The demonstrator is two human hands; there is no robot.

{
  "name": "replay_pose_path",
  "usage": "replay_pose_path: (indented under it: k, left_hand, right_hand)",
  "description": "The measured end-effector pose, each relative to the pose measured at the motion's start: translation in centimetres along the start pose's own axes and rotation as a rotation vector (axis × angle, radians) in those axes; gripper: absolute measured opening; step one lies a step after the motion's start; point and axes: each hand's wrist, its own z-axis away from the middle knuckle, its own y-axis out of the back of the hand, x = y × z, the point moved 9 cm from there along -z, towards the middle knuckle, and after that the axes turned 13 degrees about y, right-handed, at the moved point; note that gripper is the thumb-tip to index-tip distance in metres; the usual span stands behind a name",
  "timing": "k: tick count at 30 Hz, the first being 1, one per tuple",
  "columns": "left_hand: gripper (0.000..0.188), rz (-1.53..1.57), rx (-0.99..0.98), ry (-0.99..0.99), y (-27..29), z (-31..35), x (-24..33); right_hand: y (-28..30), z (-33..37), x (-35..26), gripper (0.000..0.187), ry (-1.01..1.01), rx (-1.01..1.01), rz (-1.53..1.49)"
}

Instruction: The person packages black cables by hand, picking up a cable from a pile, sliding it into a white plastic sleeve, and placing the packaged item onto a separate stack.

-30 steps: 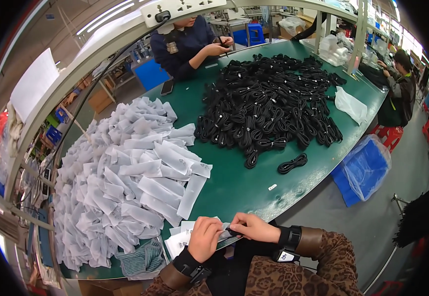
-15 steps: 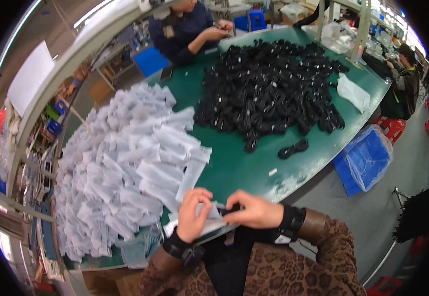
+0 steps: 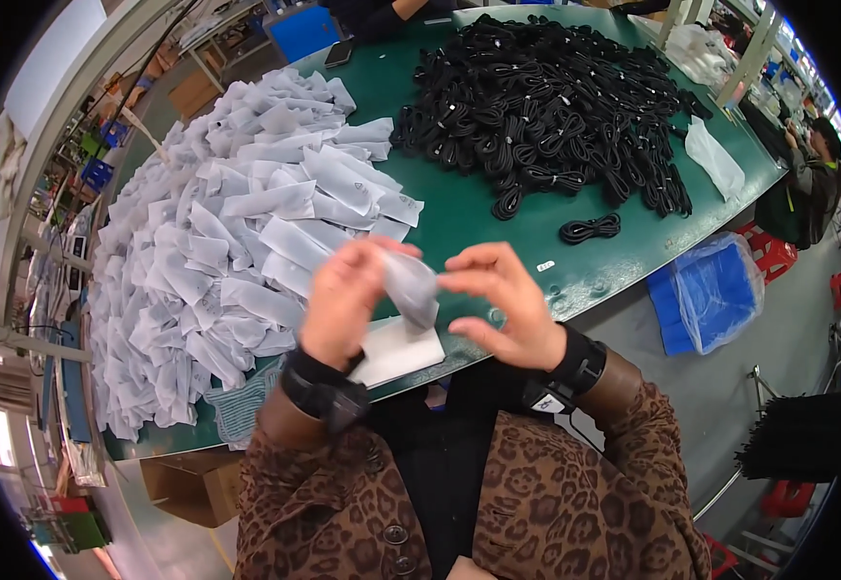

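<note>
My left hand [image 3: 338, 302] pinches a translucent frosted pouch [image 3: 410, 287], raised over the table's near edge. Something dark shows faintly through its lower part, probably a coiled cable. My right hand [image 3: 509, 307] is open beside it, fingers apart, its index fingertip at or close to the pouch's right side. Under the pouch lies a flat white stack [image 3: 399, 357], perhaps of unfilled pouches. A big heap of frosted pouches [image 3: 237, 227] spreads to the left. Farther back is a pile of black bundled cables [image 3: 546, 116], with one single cable bundle [image 3: 590, 228] lying apart from it.
The green table [image 3: 483, 256] also bears a phone [image 3: 339, 53], a white plastic bag [image 3: 713, 159] and a grey-blue knitted cloth [image 3: 245, 408]. Right of it, a blue plastic-lined container [image 3: 706, 304] is on the floor. A person [image 3: 812, 179] is at the far right, another person's arm at the back.
Both hands have risen from the table edge, my left bringing up the pouch. The right fingers have spread from a pinch that held something dark. The view has tipped downward.
</note>
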Motion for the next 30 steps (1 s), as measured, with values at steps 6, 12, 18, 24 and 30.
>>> replay_pose_path:
  k: [6,12,18,24,30]
  left_hand:
    - [0.026,-0.595,0.819,-0.660,12.9,4.7,11.7]
    - [0.018,-0.924,0.250,-0.283,2.5,4.1,-2.1]
    - [0.017,-1.207,0.279,-0.439,-0.9,4.4,-6.6]
    - [0.014,-1.157,0.324,-0.370,0.3,4.1,-7.8]
    - [0.009,-0.918,0.388,-0.193,1.9,4.0,-7.9]
  right_hand:
    - [10.2,3.6,7.0,0.036,-0.180,-0.088,0.897]
    - [12.2,10.0,11.7,0.045,-0.298,-0.345,1.128]
    - [5.6,9.3,9.5,0.041,-0.185,-0.270,0.997]
    - [-1.6,10.0,9.1,0.034,-0.811,0.000,-0.235]
    - [-3.3,6.3,4.2,0.032,-0.324,-0.179,0.001]
